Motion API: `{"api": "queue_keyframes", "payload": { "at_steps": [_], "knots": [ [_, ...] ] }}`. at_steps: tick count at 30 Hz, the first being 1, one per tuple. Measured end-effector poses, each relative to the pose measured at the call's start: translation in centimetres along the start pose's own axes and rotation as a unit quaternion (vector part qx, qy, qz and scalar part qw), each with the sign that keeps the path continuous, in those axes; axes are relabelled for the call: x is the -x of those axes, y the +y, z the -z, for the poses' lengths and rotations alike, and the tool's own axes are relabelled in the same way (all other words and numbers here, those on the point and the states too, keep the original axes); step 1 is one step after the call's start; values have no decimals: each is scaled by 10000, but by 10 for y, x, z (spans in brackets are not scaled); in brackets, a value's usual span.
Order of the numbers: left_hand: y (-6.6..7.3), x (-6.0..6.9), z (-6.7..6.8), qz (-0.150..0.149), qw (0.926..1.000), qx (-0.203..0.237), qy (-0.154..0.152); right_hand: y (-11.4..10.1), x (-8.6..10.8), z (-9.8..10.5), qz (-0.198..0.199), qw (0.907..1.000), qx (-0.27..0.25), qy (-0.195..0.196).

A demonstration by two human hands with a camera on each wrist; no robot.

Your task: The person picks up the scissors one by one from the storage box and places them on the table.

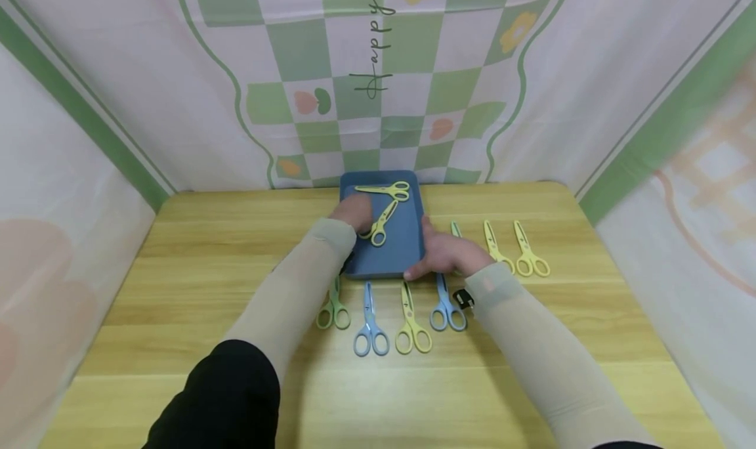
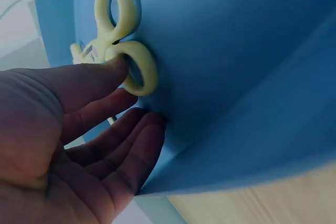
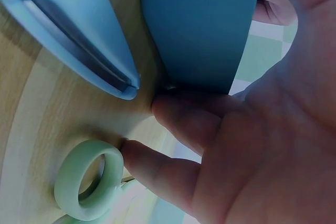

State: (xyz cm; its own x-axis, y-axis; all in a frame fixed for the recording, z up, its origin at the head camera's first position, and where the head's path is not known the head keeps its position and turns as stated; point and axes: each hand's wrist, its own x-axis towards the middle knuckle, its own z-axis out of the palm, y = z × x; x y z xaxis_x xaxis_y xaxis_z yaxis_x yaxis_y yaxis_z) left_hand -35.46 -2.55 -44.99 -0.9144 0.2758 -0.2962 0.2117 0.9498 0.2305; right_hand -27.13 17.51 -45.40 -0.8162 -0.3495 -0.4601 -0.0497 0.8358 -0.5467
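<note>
My left hand [image 1: 354, 211] is inside the blue tray [image 1: 386, 260]. In the left wrist view, its thumb and index finger pinch one handle loop of a pair of yellow scissors [image 2: 116, 11]; the other fingers are loosely bent. These scissors lie slanted in the tray, with another yellow pair [image 1: 384, 190] lying crosswise beyond them. My right hand [image 1: 449, 251] spreads around the tray's near right corner, thumb at the front wall and fingers along the right side. Its fingers [image 3: 184, 124] touch the tray's outer wall, close to a green handle loop [image 3: 86, 182].
In front of the tray lie green scissors [image 1: 334, 308], blue scissors [image 1: 369, 324], yellow scissors [image 1: 409, 318] and another blue pair [image 1: 443, 308]. To the right are two yellow pairs [image 1: 528, 255] and a green pair [image 1: 455, 229], partly hidden by my right hand. A patterned cloth hangs behind the table.
</note>
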Motion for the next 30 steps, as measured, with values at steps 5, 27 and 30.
{"api": "queue_keyframes", "payload": {
  "at_steps": [5,27,30],
  "knots": [
    [-1,-4,-4,121,9999,1,32,0,0,0,-23,10000,-40,14],
    [2,0,0,198,9997,56,-144,1,0,-1,-34,10000,20,58],
    [2,2,2,157,9998,22,-131,1,0,-1,-50,10000,6,58]
  ]
}}
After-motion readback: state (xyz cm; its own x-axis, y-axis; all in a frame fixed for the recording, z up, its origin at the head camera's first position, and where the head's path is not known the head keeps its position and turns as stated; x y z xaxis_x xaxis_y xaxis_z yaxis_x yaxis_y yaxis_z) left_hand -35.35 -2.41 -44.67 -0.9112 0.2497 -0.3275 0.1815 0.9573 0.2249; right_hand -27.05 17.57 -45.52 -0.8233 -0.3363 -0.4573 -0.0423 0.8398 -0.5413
